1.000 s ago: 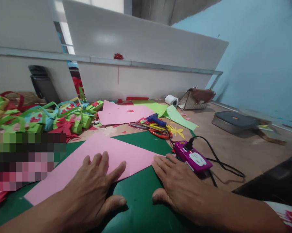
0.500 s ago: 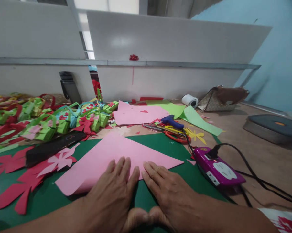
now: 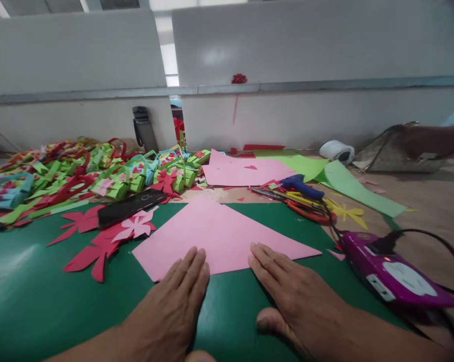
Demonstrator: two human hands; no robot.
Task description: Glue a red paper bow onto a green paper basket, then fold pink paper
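Note:
A folded sheet of pink paper (image 3: 211,234) lies on the green mat (image 3: 227,311) in front of me, its fold along the near edge. My left hand (image 3: 177,296) rests flat with its fingertips on the near edge, left of the middle. On the right part of the same edge, the outstretched fingers of my right hand (image 3: 290,286) press down, thumb apart. Neither hand grips anything. Red paper flower cut-outs (image 3: 102,246) and a pink paper flower (image 3: 135,224) lie left of the sheet, beside a black phone (image 3: 130,207).
Several small green paper baskets (image 3: 115,186) crowd the left back, near a dark bottle (image 3: 144,129). Behind the sheet lie another pink sheet (image 3: 245,171), a blue glue gun (image 3: 301,187) and orange-handled scissors (image 3: 313,213). A purple power strip (image 3: 392,276) with cables stands at right.
My hands have moved apart along the near edge. The pink paper's left part, raised and curled before, now lies flat. The view has shifted left.

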